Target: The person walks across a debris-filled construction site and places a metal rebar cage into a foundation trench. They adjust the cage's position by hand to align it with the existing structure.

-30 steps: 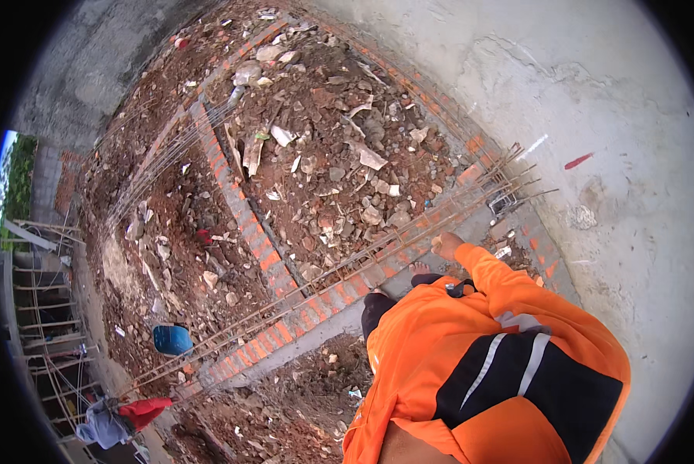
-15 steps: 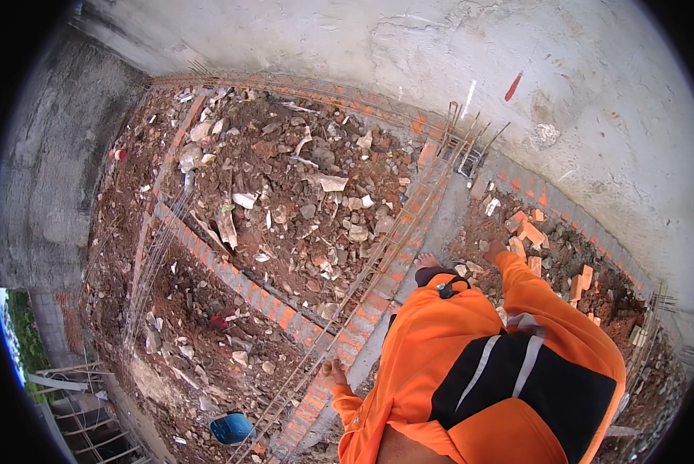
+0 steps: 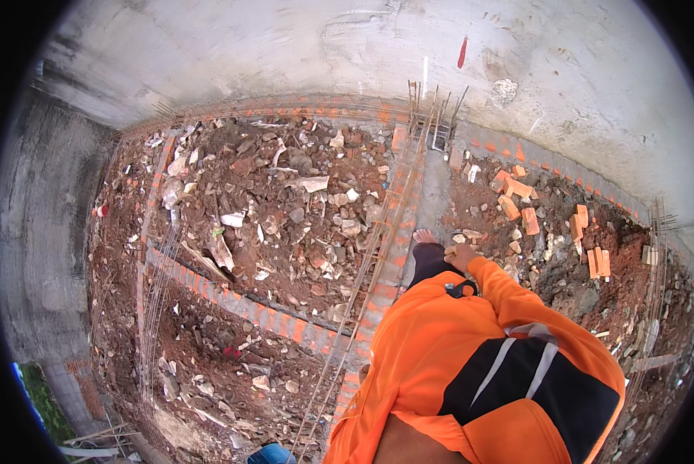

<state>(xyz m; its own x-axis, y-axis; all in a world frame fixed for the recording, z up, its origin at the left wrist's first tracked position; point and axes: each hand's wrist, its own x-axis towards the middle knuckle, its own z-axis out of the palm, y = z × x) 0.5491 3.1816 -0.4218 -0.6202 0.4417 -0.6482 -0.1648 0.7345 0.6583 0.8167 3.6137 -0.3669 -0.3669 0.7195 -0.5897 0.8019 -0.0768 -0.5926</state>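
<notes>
My right hand [image 3: 460,257] is in front of my dark-clothed leg [image 3: 426,263], at the end of an orange sleeve. Its fingers look curled together; whatever they may hold is too small to make out. Just beyond lies my bare foot [image 3: 423,236] on the grey mortar strip beside a low brick footing [image 3: 384,298]. To the right of the hand, loose orange bricks [image 3: 530,221] are scattered over soil and rubble. My left hand is out of sight; the orange garment covers that side.
Long rusty steel bars [image 3: 362,267] run along the footing, with upright bar ends [image 3: 437,108] by the plastered wall [image 3: 285,54]. Another brick footing [image 3: 262,313] crosses the stony ground. A blue container [image 3: 271,455] shows at the lower edge. More brick pieces [image 3: 598,263] lie at right.
My right hand has drawn back from the loose bricks toward my leg. The left hand, seen earlier over the footing with a small brownish thing, has left the view. The view has shifted.
</notes>
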